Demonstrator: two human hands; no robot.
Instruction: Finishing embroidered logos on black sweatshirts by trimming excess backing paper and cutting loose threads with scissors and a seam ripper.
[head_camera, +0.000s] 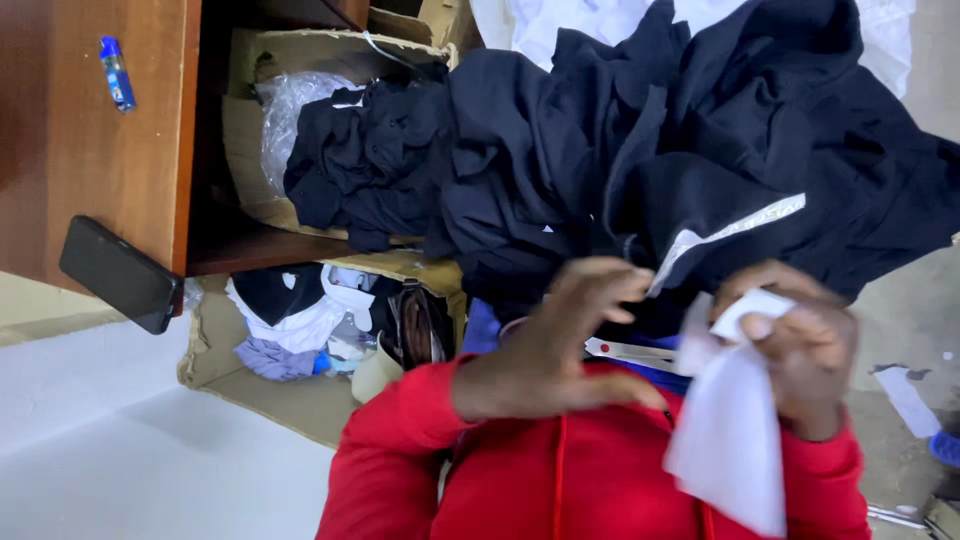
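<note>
I'm seeing right hand (800, 345) pinching one white cloth (730, 440), left hand (560, 340) spreading open, empty, two boxes (240, 140) holding dark clothes (370, 160).

white label (735, 440), black phone (120, 274), cardboard boxes (300, 400)

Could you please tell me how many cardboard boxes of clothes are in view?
2. One cardboard box lies in the wooden cabinet, spilling dark garments; the other cardboard box sits on the floor below, holding mixed clothes. More may be hidden behind the dark pile.

Matt dark cloth garment (700, 150), glossy wood desk (90, 170)
</note>
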